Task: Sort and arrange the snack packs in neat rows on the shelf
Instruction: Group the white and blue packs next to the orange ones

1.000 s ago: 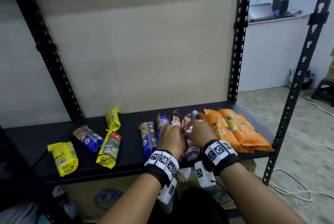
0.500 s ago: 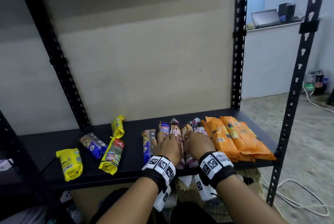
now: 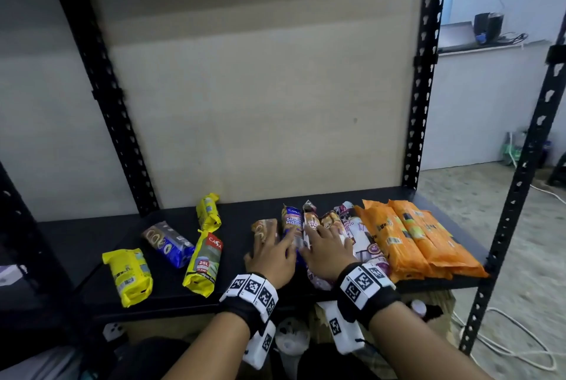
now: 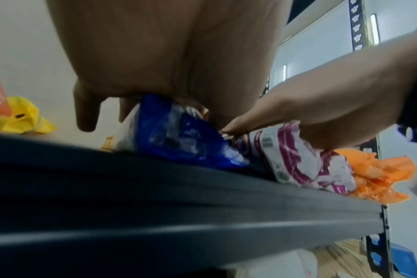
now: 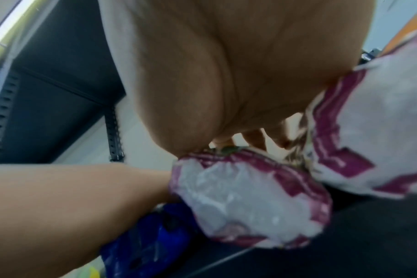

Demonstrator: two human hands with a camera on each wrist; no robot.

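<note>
On the black shelf [image 3: 76,245] a row of snack packs lies side by side. My left hand [image 3: 269,252] rests flat on the blue packs [image 3: 291,220], fingers spread; a brown pack [image 3: 263,228] lies at its left. My right hand [image 3: 329,249] presses flat on the white and maroon packs [image 3: 361,241] beside the orange packs [image 3: 413,235]. The left wrist view has my palm [image 4: 155,56] over a blue pack [image 4: 179,135] at the shelf edge [image 4: 155,197]. The right wrist view shows my palm [image 5: 226,65] on a white-maroon pack [image 5: 245,197].
Loose packs lie to the left: two yellow ones [image 3: 130,277] [image 3: 208,211], a yellow-green one [image 3: 203,263] and a blue-grey one [image 3: 167,243]. Black uprights [image 3: 419,104] [image 3: 514,196] frame the shelf, with a beige panel behind. White cables [image 3: 520,352] run across the floor at right.
Both hands have gone from bunched over the middle packs to lying flat on them. The middle packs now lie straighter, side by side.
</note>
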